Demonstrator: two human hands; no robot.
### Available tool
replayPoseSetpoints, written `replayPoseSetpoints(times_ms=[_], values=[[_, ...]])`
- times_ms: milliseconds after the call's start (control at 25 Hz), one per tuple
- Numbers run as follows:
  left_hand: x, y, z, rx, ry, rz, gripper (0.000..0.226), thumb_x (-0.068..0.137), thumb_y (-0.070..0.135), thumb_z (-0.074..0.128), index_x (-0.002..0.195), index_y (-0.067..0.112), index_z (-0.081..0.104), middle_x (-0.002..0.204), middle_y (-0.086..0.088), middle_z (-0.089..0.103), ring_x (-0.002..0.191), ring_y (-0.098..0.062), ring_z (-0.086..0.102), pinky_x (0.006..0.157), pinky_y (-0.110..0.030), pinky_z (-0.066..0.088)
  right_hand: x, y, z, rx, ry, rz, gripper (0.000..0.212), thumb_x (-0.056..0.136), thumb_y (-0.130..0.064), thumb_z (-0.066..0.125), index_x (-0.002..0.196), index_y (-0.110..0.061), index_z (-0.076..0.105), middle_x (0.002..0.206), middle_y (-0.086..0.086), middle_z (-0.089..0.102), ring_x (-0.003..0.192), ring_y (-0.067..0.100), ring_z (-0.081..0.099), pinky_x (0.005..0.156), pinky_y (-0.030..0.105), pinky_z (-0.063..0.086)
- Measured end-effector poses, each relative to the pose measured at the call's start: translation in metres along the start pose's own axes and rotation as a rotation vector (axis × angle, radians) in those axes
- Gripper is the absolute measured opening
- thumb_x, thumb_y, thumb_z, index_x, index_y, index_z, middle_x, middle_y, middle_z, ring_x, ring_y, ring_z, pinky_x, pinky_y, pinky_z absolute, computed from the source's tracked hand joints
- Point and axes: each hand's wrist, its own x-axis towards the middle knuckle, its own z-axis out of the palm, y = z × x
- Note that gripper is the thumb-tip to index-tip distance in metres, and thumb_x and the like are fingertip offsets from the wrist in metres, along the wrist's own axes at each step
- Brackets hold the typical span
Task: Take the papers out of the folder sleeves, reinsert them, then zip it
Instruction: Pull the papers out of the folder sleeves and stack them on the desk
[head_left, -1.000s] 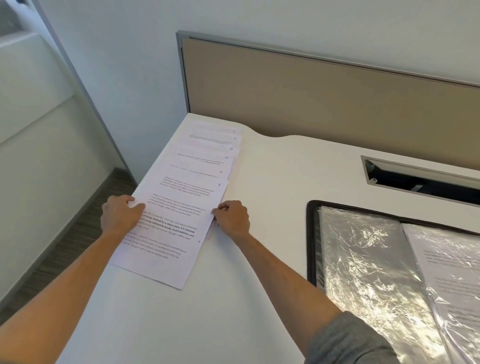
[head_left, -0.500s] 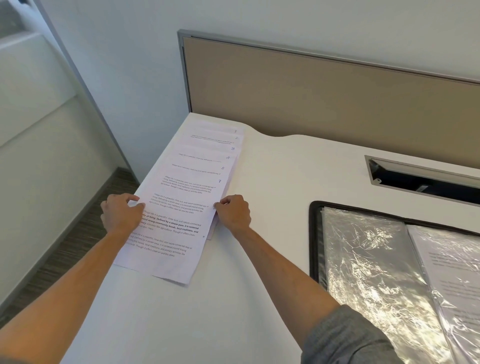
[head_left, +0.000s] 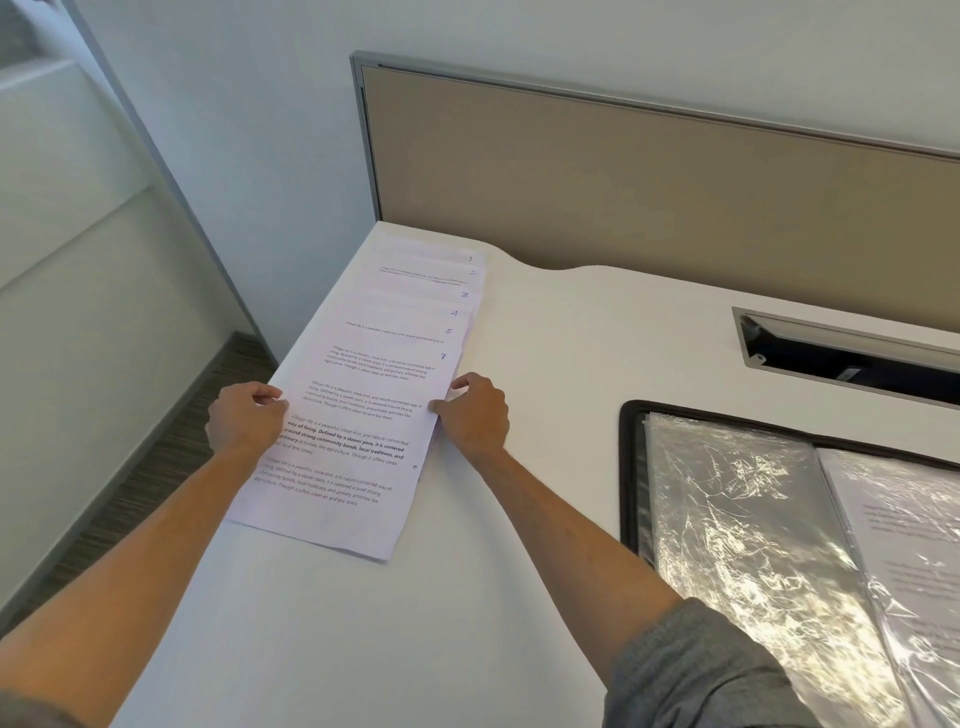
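Left of centre, the left hand and right hand pinched opposite side edges of the staggered white printed paper sheets on the white worktop. The sheets looked light, limp and slippery; gripping both edges should keep them from fanning.

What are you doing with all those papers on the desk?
A person has laid printed papers out in an overlapping row on the white desk, some with handwritten numbers in the corner. The left hand and the right hand each pinch one side of a sheet near the front of the row. The folder lies open to the right, with at least one page in its shiny plastic sleeves.
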Motion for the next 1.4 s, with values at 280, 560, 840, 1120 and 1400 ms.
replayPoseSetpoints(times_ms=[280, 560, 840, 1120, 1400], values=[[-0.003, -0.003, -0.002, -0.043, -0.024, -0.008, 0.028, 0.081, 0.02, 0.078, 0.106, 0.009, 0.071, 0.093, -0.007, 0.069, 0.085, -0.022, 0.063, 0.083, -0.039, 0.052, 0.0, 0.006, 0.004, 0.02, -0.029, -0.013, 0.05, 0.074, -0.026, 0.08, 0.117, -0.021, 0.055, 0.099, -0.002, 0.071, 0.099, 0.023, 0.064, 0.085, 0.037, 0.051], [-0.007, -0.004, -0.005, -0.035, -0.03, 0.033, 0.033, 0.085, 0.023, 0.074, 0.113, 0.008, 0.068, 0.101, -0.01, 0.068, 0.092, -0.024, 0.062, 0.089, -0.042, 0.051, -0.01, 0.01, -0.005, 0.066, -0.026, -0.045, 0.054, 0.079, -0.037, 0.077, 0.124, -0.018, 0.052, 0.085, -0.009, 0.063, 0.098, 0.021, 0.064, 0.087, 0.036, 0.049], [-0.073, 0.036, 0.005, 0.047, 0.078, 0.374, 0.027, 0.088, 0.023, 0.069, 0.112, 0.01, 0.067, 0.122, -0.013, 0.063, 0.115, -0.032, 0.055, 0.105, -0.055, 0.038, -0.048, 0.038, -0.062, -0.005, 0.01, -0.274, 0.02, 0.088, -0.037, 0.064, 0.105, -0.027, 0.065, 0.089, -0.015, 0.066, 0.077, 0.007, 0.065, 0.077, 0.03, 0.052], [-0.182, 0.1, 0.061, -0.055, -0.126, 0.667, 0.021, 0.085, 0.013, 0.07, 0.106, 0.013, 0.067, 0.108, -0.001, 0.066, 0.106, -0.026, 0.055, 0.089, -0.036, 0.036, -0.087, 0.102, -0.15, -0.134, 0.079, -0.314, 0.015, 0.09, -0.035, 0.063, 0.102, -0.027, 0.067, 0.084, -0.018, 0.066, 0.07, 0.0, 0.062, 0.07, 0.021, 0.046], [-0.304, 0.153, 0.138, -0.063, -0.332, 0.882, 0.028, 0.088, 0.032, 0.057, 0.108, 0.015, 0.067, 0.11, 0.0, 0.065, 0.108, -0.021, 0.055, 0.091, -0.031, 0.033, -0.117, 0.207, -0.271, -0.189, 0.268, -0.16, 0.025, 0.088, -0.038, 0.064, 0.111, -0.026, 0.066, 0.104, -0.014, 0.068, 0.092, 0.004, 0.062, 0.086, 0.028, 0.051]])
